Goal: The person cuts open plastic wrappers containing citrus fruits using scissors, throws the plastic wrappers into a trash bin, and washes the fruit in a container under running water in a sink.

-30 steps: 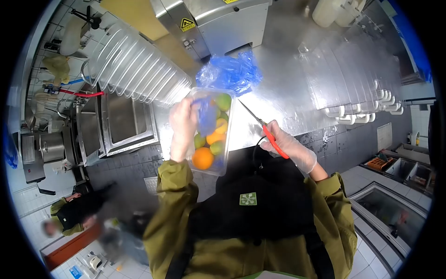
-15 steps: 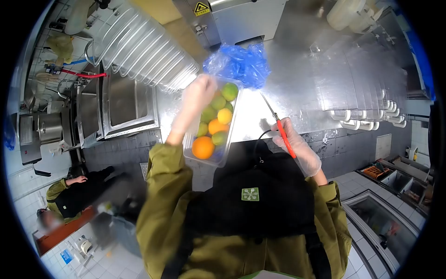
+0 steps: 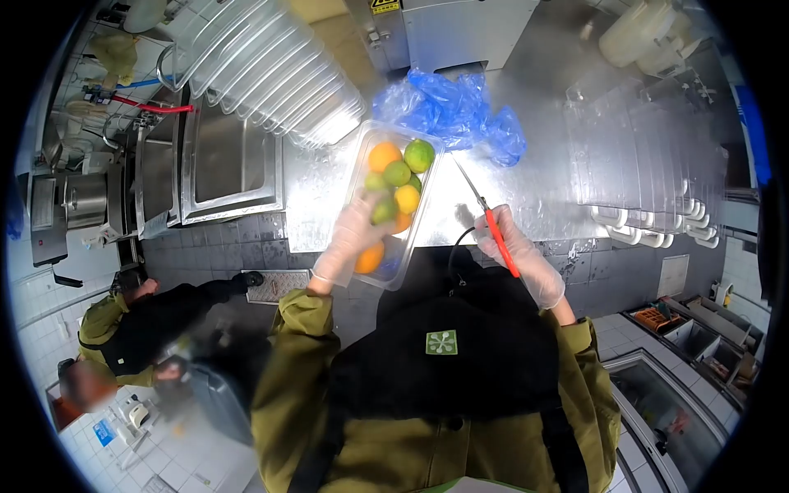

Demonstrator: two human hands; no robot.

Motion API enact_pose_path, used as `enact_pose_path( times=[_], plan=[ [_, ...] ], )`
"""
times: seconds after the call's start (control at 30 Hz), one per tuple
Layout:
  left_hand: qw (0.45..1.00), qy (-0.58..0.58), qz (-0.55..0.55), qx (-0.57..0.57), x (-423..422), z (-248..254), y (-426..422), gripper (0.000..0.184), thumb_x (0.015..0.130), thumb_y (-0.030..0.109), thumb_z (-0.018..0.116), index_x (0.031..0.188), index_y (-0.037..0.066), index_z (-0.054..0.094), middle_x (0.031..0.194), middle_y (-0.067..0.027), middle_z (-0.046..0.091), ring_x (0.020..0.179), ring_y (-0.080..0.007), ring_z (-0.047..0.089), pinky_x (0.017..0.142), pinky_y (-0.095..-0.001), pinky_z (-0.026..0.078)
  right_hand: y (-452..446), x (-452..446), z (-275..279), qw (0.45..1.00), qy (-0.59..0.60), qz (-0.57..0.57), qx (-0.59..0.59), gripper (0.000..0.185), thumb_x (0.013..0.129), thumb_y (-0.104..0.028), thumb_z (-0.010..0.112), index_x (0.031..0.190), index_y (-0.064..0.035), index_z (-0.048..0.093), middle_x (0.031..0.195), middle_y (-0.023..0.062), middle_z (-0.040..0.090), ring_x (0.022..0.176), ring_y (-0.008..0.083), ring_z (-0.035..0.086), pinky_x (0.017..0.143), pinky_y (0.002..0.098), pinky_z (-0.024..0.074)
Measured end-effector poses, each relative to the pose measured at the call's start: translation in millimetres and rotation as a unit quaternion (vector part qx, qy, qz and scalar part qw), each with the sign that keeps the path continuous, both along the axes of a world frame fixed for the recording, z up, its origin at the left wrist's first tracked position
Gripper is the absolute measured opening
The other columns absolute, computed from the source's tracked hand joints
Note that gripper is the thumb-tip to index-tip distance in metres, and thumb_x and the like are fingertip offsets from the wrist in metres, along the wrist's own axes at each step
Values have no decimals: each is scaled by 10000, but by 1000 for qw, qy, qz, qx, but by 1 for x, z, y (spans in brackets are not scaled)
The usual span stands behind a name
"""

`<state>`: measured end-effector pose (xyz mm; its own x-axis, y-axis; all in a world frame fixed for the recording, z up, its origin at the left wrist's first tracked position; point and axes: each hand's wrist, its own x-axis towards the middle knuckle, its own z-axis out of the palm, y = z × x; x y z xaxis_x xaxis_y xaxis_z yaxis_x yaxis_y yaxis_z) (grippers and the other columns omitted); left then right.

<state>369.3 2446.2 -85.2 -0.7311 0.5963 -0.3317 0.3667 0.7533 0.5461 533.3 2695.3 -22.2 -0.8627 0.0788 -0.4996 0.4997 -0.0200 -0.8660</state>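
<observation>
My left hand [image 3: 352,240], in a clear glove, reaches over the left side of a clear plastic container [image 3: 393,275]. Its fingers are apart around a green lime [image 3: 383,210], slightly blurred; whether they touch it is unclear. The container also holds an orange [image 3: 385,155], a greener lime [image 3: 419,155], a yellow fruit [image 3: 407,198] and several others. My right hand [image 3: 523,256], gloved too, is closed on red-handled scissors [image 3: 500,240], whose blades point up and left toward the container's right edge. Crumpled blue plastic bags [image 3: 452,111] lie just beyond the container.
Stacked clear containers [image 3: 271,78] stand at the upper left, above a metal sink [image 3: 230,160]. Handled clear bins [image 3: 645,156] are on the right of the steel counter [image 3: 542,185]. A metal machine [image 3: 464,33] is at the back. Another person [image 3: 156,329] is at the lower left.
My left hand has let go of blue plastic and come down over the fruit. The blue pile now extends farther right. My right hand keeps the scissors; the other person has moved.
</observation>
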Motion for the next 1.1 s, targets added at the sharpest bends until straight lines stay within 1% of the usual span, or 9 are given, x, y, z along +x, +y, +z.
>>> enact_pose_path(
  times=[0.17,0.27,0.33,0.43,0.63,0.77,0.93,1.03,1.1],
  plan=[
    [930,366,31,-14,-16,-12,-2,602,697,136,696,1237,55,441,1122,-179,484,963,-335,539,821,-405,457,8,-3,28,1000,11,-5,16,340,926,-396,516,1095,-107,457,982,-4,464,914,107,437,872,264,354],
    [961,255,-95,-58,16,-12,-1,493,737,135,633,1202,73,483,1058,-149,531,948,-306,537,807,-409,445,14,5,18,998,31,-22,52,350,937,-399,491,1117,-102,451,1013,-1,476,927,114,438,877,264,351],
    [917,138,-271,-259,47,-8,9,362,780,158,561,1132,79,528,989,-99,561,902,-241,542,760,-392,432,15,6,12,997,29,-40,65,366,934,-400,495,1138,-101,446,1035,0,483,932,120,441,881,265,349],
    [809,363,-398,-233,68,-54,-10,287,805,192,524,1071,88,553,945,-61,568,803,-179,542,690,-353,404,9,-1,31,996,34,-79,-30,214,903,-249,581,1000,-123,438,1128,37,498,1091,139,424,965,293,305],
    [760,335,-451,-328,65,-71,7,332,788,190,557,1089,50,566,953,-46,582,815,-164,555,661,-317,374,16,6,-15,998,34,-25,-50,239,904,-241,581,1015,-110,415,1140,33,498,968,103,421,867,259,374],
    [780,199,-477,-353,51,-56,21,333,757,214,610,1051,61,583,953,-49,593,825,-166,571,673,-306,396,13,5,-35,990,135,-1,49,233,913,-260,562,1015,-113,413,1008,11,490,772,52,415,699,219,386],
    [848,95,-452,-260,28,-20,15,484,629,292,752,998,26,585,931,-92,592,825,-229,599,719,-333,462,3,10,3,997,20,-53,-47,246,906,-283,575,1029,-123,433,837,-29,439,704,59,409,654,236,385],
    [888,10,-423,-181,15,-13,11,584,564,286,803,1036,47,557,948,-114,589,879,-283,599,774,-360,477,0,8,22,989,-29,-80,-117,277,883,-278,608,1033,-119,439,826,-17,447,721,81,436,658,256,405],
    [960,-40,-278,-11,9,-9,-10,579,583,250,796,1074,87,537,993,-112,590,920,-293,595,810,-364,474,1,10,12,996,-19,-50,-68,344,837,-284,661,1030,-107,438,850,14,479,755,118,480,679,277,428]
  ],
)
